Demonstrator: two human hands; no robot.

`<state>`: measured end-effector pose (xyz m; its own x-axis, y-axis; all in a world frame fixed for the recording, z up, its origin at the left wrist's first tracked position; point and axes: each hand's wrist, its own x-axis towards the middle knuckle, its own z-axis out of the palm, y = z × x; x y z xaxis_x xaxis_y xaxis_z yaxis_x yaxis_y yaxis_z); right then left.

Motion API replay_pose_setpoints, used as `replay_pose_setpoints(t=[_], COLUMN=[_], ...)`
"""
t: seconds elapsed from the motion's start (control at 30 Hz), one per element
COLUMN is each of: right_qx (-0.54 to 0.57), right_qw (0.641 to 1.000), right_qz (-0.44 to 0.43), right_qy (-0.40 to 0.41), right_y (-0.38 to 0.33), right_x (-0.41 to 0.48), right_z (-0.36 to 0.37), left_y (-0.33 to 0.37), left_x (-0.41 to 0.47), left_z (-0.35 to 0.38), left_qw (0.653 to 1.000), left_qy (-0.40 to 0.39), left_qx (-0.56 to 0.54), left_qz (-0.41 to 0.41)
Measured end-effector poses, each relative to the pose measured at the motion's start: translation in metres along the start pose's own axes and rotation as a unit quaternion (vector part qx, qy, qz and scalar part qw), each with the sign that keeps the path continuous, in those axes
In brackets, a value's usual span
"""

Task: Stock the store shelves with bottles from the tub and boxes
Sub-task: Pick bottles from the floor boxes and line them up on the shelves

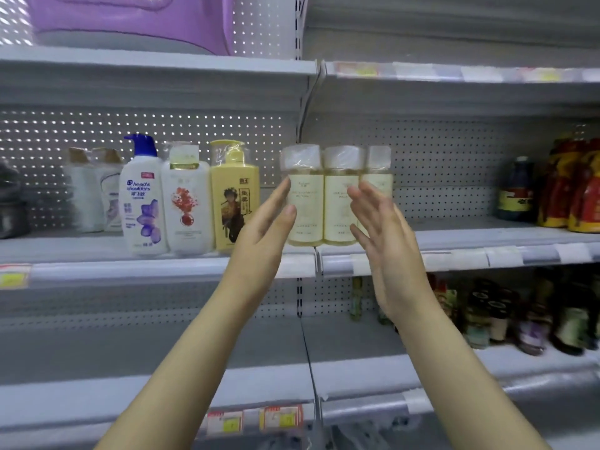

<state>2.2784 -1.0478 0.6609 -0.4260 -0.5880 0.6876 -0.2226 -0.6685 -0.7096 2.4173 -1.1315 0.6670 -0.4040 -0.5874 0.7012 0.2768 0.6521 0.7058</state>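
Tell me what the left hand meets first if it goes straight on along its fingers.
Probably the leftmost of three pale-yellow plastic-wrapped bottles; the left hand points straight fingers at its side. Whether they touch is unclear.

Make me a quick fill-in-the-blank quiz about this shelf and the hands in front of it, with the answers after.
1. Between the left hand and the right hand stand ____ pale bottles with wrapped caps.
2. The Head & Shoulders bottle has a ____ pump.
3. The tub on the top shelf is ____.
4. Both hands are ____, gripping nothing.

Missing words: three; blue; purple; open.
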Motion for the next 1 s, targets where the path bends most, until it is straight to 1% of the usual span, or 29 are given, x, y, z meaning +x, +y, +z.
replay_pose_setpoints(t=[0.13, 0.23, 0.43, 0.57, 0.73, 0.83, 1.0], right_qx=[0.038, 0.067, 0.071, 0.07, 0.099, 0.107, 0.13], right_qw=[0.998, 0.994, 0.982, 0.961, 0.932, 0.916, 0.888], right_qz=[0.044, 0.083, 0.177, 0.267, 0.349, 0.384, 0.433], right_qy=[0.011, 0.019, 0.015, -0.003, -0.021, -0.037, -0.084], right_y=[0.006, 0.015, 0.038, 0.048, 0.056, 0.058, 0.052], right_x=[-0.036, -0.064, -0.124, -0.179, -0.251, -0.286, -0.326], right_z=[-0.002, -0.007, -0.034, -0.059, -0.079, -0.074, -0.042], left_y=[-0.001, -0.01, -0.027, -0.032, -0.03, -0.018, 0.007], left_x=[-0.041, -0.074, -0.15, -0.217, -0.312, -0.355, -0.399], left_z=[0.0, 0.006, 0.028, 0.039, 0.048, 0.045, 0.017], left_qw=[0.999, 0.997, 0.986, 0.965, 0.942, 0.93, 0.906], left_qy=[-0.002, 0.018, 0.067, 0.105, 0.136, 0.149, 0.212], left_qx=[-0.029, -0.043, -0.049, -0.062, -0.041, -0.022, 0.01], left_qz=[-0.03, -0.059, -0.145, -0.233, -0.304, -0.335, -0.365])
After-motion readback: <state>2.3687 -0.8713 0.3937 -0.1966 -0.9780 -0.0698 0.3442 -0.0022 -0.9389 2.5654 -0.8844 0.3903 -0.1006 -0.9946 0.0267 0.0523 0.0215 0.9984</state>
